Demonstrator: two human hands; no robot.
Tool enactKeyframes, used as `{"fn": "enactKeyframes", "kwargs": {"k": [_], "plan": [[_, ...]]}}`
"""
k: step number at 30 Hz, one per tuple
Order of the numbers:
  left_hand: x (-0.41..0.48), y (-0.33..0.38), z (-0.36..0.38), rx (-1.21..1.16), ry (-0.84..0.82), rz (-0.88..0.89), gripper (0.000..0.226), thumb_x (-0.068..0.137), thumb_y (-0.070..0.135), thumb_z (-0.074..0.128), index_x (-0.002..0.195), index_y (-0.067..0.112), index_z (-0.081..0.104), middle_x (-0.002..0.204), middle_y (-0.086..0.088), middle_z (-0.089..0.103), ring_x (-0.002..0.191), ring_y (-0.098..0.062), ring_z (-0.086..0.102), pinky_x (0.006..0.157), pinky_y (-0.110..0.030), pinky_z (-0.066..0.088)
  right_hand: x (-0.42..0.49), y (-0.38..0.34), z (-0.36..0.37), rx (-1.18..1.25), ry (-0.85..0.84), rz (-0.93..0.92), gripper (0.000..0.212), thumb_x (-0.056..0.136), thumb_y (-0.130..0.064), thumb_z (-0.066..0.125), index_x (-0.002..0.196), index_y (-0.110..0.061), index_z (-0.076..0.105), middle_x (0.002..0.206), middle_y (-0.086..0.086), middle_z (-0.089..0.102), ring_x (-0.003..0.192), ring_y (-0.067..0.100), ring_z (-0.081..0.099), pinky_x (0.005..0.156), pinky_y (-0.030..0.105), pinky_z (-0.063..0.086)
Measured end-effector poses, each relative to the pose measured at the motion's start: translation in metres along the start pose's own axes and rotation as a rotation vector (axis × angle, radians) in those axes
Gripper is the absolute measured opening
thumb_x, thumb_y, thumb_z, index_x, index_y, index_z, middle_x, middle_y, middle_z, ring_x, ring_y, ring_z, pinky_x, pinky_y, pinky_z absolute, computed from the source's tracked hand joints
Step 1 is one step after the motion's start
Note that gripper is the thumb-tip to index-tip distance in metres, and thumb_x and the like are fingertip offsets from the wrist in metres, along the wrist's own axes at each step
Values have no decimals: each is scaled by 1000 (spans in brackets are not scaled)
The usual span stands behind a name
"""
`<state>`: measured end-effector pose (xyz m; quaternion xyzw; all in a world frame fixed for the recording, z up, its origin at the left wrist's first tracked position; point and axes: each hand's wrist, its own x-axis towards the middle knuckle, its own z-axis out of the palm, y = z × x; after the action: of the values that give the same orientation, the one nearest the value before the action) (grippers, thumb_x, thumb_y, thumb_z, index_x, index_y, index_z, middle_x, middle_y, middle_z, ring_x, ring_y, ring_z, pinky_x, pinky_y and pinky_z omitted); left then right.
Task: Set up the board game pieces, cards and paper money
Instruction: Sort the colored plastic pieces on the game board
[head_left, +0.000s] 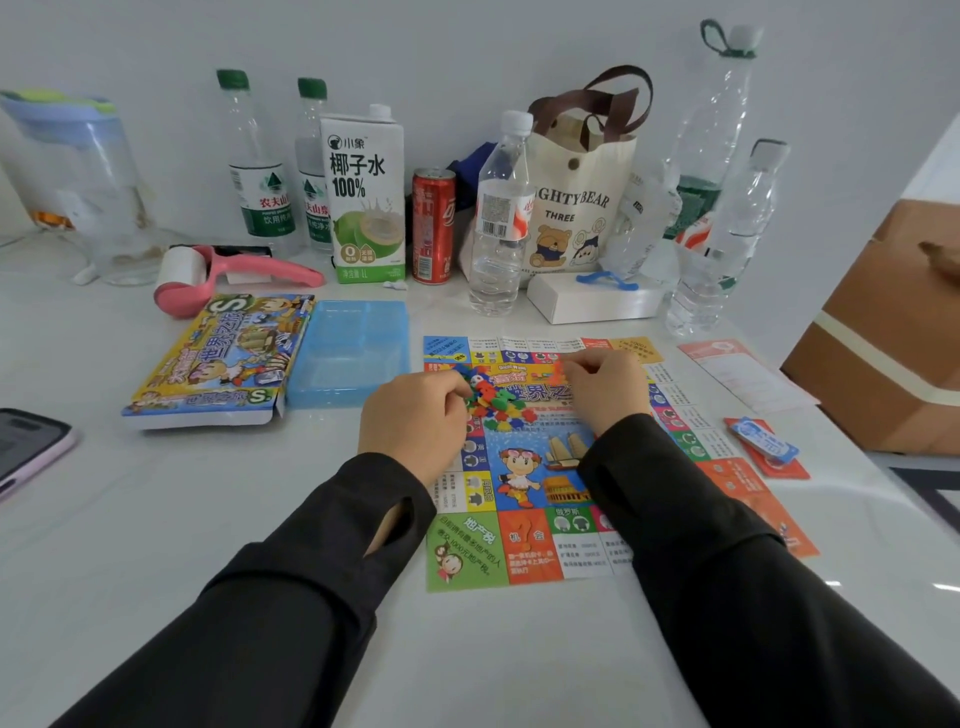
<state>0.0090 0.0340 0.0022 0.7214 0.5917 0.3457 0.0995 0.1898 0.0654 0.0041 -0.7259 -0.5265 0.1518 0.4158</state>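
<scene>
1. Head view. Game board (467, 556): printed paper sheet, lay flat on the white table (182, 493).
2. Plastic pieces (501, 405): loose heap of red, blue, green and yellow, on the far-centre part of the board.
3. Left hand (415, 415): over the board's left edge, fingers curled with tips in the heap. Whether they gripped a piece could not be told.
4. Right hand (608, 387): on the board just right of the heap, knuckles up, fingers curled under. Contents, if any, hidden.
5. Blue tray (348, 358): just left of the board's far corner.
6. Game box (218, 358): left of the board, beyond the tray and touching it.
7. Cards (766, 447): a blue one atop red ones, just right of the board.
8. Pale orange sheet (737, 371): off the board's far right corner.
9. Bottles, carton (366, 192), can (432, 226), tote bag (576, 208): in a row beyond the board, by the wall.
</scene>
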Motion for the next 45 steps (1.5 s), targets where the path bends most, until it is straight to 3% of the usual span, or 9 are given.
{"fn": "enactKeyframes", "kwargs": {"k": [2, 8, 13, 18, 27, 33, 37, 41, 45], "plan": [[0, 0, 0, 5, -5, -3, 28, 92, 13, 44, 100, 19, 70, 89, 1, 70, 73, -14, 55, 66, -23, 35, 5, 3, -5, 14, 56, 17, 30, 93, -12, 49, 121, -13, 60, 115, 6, 64, 100, 17, 56, 91, 27, 44], [1, 1, 0, 30, -10, -3, 28, 92, 14, 43, 102, 20, 69, 91, 1, 70, 76, -16, 58, 68, -24, 37, 9, 6, -12, 41, 125, 29, 31, 94, -7, 45, 121, -14, 60, 119, 5, 62, 105, 18, 57, 86, 22, 42], [2, 0, -1, 6, -4, -36, 27, 91, 13, 44, 98, 20, 70, 79, 1, 67, 64, -12, 47, 64, -24, 34, -7, -13, 0, -121, -154, -277, 19, 89, -23, 58, 105, -22, 68, 118, -2, 58, 114, 16, 46, 98, 31, 38], [5, -1, -1, -6, 5, -74, 27, 91, 15, 44, 99, 21, 69, 94, 1, 70, 83, -18, 61, 69, -25, 41, -19, -19, 8, -387, -342, -361, 32, 82, -41, 65, 109, -25, 67, 119, -1, 53, 119, 17, 36, 97, 32, 31], [5, -2, -1, -5, 2, -73, 27, 92, 16, 44, 100, 20, 69, 95, 1, 70, 82, -17, 62, 70, -27, 44, -17, -19, 11, -297, -317, -310, 16, 82, -32, 67, 89, -19, 72, 102, -3, 61, 102, 14, 51, 85, 26, 39], [6, -2, 1, 9, -13, -67, 27, 92, 16, 44, 99, 20, 69, 94, 1, 70, 83, -18, 61, 68, -26, 43, -22, -24, 5, -249, -282, -291, 21, 82, -31, 67, 91, -13, 73, 104, -3, 60, 98, 13, 52, 84, 24, 40], [6, -3, 1, -2, -19, -70, 27, 92, 14, 44, 97, 20, 69, 92, 1, 70, 78, -17, 60, 64, -24, 39, -20, -26, -4, -79, -251, -239, 17, 86, -22, 64, 91, -9, 73, 91, -2, 62, 75, 3, 49, 64, 9, 34], [6, -3, 1, -4, -18, -68, 27, 92, 14, 43, 98, 19, 69, 92, 0, 70, 72, -15, 55, 63, -24, 38, -1, -12, -22, -85, -89, -151, 20, 92, -16, 53, 97, -5, 69, 93, 6, 65, 81, 16, 54, 71, 21, 36], [5, -3, 2, -9, -8, -56, 27, 92, 14, 43, 99, 19, 70, 96, 0, 70, 81, -17, 61, 67, -24, 41, 9, 7, -19, -238, -118, -93, 18, 90, -23, 58, 90, -9, 69, 98, 5, 63, 86, 15, 52, 76, 25, 39]]}}
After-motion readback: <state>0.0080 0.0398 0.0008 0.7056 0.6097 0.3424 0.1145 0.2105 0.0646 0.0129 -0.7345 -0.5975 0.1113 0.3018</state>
